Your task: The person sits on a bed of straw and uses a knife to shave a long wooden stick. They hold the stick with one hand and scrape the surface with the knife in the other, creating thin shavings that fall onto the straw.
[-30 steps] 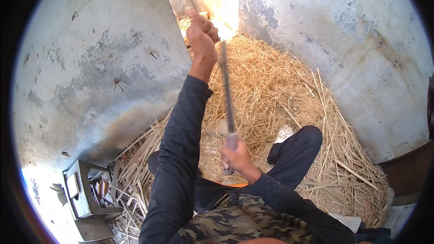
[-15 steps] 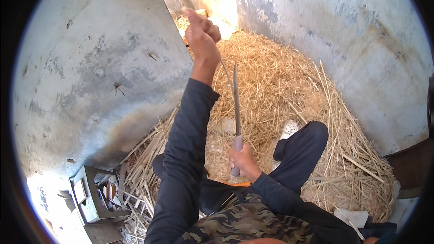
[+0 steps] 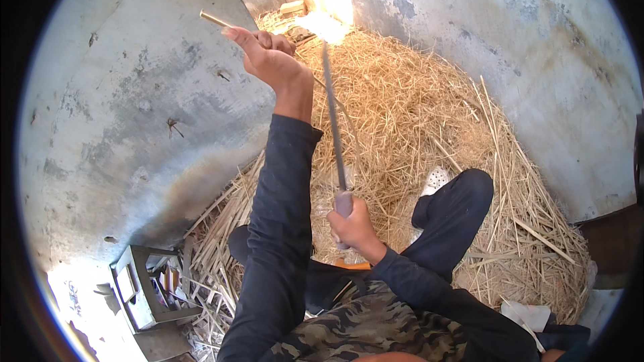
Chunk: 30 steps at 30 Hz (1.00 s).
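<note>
At 11 o'clock, the raised left hand [image 3: 272, 64] has its grip clenched round a thin wooden strip [image 3: 213, 19]. One end juts out past the fist; what appears to be its remaining length bends down behind the knife [image 3: 333, 114]. At 5 o'clock, the right hand [image 3: 357, 228] has its grip wrapped round the knife's handle, blade pointing to 12. The strip is apparently held high to give its length clearance along the blade; the handle sits low before the camouflage top [image 3: 376, 322], presumably for steadiness. Whether strip and blade touch cannot be determined.

Loose straw [image 3: 402, 107] covers the floor from 12 to 5 o'clock; split sticks [image 3: 221, 221] lie at 8, with a wooden box [image 3: 142, 313] beyond. Stained walls [image 3: 496, 60] rise at 10 and 2. Strong light falls at 12.
</note>
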Motion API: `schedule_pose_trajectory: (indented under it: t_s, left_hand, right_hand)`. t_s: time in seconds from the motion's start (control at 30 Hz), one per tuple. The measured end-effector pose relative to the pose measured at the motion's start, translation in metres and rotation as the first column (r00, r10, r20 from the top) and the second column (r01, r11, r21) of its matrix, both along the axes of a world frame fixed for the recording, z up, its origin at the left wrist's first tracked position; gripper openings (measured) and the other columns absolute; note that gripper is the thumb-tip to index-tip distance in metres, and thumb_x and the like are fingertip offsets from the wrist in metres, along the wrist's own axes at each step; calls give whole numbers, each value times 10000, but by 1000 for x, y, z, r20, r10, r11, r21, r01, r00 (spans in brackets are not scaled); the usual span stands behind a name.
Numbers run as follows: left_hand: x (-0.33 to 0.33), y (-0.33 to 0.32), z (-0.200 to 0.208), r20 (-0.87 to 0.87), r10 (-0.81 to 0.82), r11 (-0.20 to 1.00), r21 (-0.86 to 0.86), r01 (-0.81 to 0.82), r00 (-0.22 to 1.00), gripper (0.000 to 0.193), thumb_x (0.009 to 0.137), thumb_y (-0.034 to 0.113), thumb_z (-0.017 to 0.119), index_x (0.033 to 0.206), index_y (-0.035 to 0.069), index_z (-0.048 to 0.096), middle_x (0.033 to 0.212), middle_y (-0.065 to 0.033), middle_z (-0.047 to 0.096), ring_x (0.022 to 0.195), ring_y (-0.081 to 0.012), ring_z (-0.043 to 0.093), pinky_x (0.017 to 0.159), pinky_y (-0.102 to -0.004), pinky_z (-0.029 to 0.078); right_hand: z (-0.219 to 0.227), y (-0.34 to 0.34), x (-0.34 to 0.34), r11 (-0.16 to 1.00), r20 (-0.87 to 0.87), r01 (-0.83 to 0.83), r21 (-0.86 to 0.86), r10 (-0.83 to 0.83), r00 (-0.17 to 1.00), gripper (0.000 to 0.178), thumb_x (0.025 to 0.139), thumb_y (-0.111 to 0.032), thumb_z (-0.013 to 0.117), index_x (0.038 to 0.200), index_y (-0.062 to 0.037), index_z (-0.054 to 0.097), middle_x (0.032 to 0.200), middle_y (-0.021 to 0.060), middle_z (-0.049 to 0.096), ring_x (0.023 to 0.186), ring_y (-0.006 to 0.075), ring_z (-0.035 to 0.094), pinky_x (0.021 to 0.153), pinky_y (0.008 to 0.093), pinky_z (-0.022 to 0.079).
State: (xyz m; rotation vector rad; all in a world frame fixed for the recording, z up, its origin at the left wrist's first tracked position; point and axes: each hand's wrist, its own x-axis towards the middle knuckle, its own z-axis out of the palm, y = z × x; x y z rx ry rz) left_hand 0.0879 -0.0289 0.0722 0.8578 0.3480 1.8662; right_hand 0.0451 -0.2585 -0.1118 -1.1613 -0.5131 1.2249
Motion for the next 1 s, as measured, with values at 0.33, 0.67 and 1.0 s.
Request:
schedule_pose_trajectory:
  t_s: [0.33,0.67,1.0]
  left_hand:
    - [-2,-8,4,-26,72,997,21,-72,997,581,976,585,437,626,189,195,547,68,141,461,-85,109,449,-285,103]
    - [-14,1,11,-35,85,996,-8,-86,996,561,968,582,461,655,175,234,562,66,159,468,-74,141,448,-281,105]
    - [-19,11,7,-96,-209,974,63,215,973,567,951,634,435,689,153,292,540,54,179,455,-109,201,456,-312,227]
  right_hand:
    - [-17,4,-4,994,-108,1,-112,-13,994,92,783,-46,621,786,-4,539,629,49,550,482,159,547,460,341,432]
    - [-77,-2,-1,962,-14,-43,-269,41,999,113,789,-54,619,809,12,530,632,61,543,489,178,562,455,326,427]
    - [-63,-1,10,991,-7,-43,-128,43,999,100,802,-62,606,828,1,533,602,43,519,437,134,504,392,313,390]
